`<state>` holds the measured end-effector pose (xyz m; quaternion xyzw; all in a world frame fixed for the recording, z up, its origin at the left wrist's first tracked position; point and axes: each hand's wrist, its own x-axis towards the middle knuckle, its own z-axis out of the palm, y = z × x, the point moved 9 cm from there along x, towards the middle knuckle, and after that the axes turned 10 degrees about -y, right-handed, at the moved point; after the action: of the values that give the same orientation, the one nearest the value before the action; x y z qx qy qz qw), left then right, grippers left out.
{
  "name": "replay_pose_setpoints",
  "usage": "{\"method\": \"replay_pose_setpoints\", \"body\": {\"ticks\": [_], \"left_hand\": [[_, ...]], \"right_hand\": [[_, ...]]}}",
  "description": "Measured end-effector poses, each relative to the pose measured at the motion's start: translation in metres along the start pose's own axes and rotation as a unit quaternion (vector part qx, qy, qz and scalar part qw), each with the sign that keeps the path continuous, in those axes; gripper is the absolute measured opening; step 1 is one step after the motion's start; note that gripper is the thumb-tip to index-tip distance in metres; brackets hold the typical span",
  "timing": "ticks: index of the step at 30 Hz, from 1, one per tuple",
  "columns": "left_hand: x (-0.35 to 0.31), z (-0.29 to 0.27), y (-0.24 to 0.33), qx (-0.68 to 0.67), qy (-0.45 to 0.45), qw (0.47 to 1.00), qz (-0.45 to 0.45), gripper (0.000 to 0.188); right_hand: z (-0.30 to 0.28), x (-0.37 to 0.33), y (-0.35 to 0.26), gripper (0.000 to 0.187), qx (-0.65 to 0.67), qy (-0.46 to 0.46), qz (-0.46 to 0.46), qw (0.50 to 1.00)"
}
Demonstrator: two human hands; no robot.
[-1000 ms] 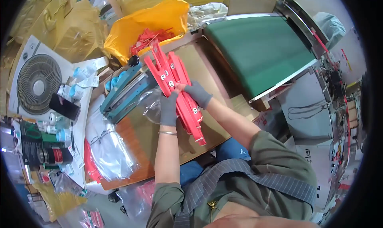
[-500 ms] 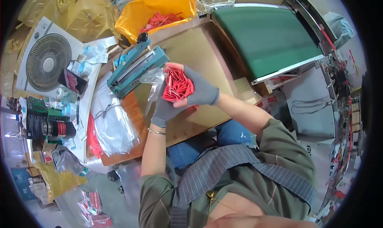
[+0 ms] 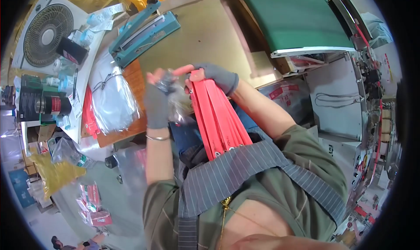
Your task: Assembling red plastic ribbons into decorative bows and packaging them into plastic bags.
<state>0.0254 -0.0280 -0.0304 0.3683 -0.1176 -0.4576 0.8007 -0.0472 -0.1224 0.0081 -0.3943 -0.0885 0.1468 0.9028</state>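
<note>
Bundle of red strips [image 3: 217, 112], held slantwise over the lap, before the near edge of the worktable [image 3: 201, 35]. Right hand [image 3: 217, 77], in a grey fingerless glove: closed about the upper end of the bundle; the lower end passes out of sight at the striped apron [image 3: 236, 171]. Left hand [image 3: 156, 100], likewise gloved and blurred: fingers partly bent beside a crumpled clear bag [image 3: 176, 103]; how firmly they pinch it, one cannot tell from here. To an onlooker's eye, good handling asks for strip ends squared flush, even pressure so that no inner strip slides, and the bag's mouth spread wide, since thin film would probably snag on a jutting corner. Teal sealer [image 3: 145, 37] and pile of flat clear bags [image 3: 114, 101]: on the worktable, apart from the bundle
</note>
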Motion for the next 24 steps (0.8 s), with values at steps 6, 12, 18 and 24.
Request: {"method": "replay_pose_setpoints", "body": {"ticks": [6, 12, 18, 24], "left_hand": [[-0.077, 0.169, 0.039, 0.674, -0.091, 0.620, 0.391, 0.027], [-0.143, 0.101, -0.045, 0.637, -0.117, 0.719, 0.251, 0.041], [-0.055, 0.057, -0.014, 0.307, 0.086, 0.948, -0.004, 0.030], [-0.029, 0.068, 0.019, 0.546, 0.009, 0.815, 0.193, 0.025]], "right_hand": [[0.014, -0.003, -0.007, 0.051, -0.105, -0.022, -0.089, 0.990], [0.059, -0.127, 0.097, 0.062, 0.210, 0.099, 0.039, 0.972], [-0.012, -0.071, 0.024, 0.051, -0.058, 0.152, 0.028, 0.986], [-0.009, -0.060, -0.050, 0.049, -0.421, 0.198, 0.196, 0.863]]}}
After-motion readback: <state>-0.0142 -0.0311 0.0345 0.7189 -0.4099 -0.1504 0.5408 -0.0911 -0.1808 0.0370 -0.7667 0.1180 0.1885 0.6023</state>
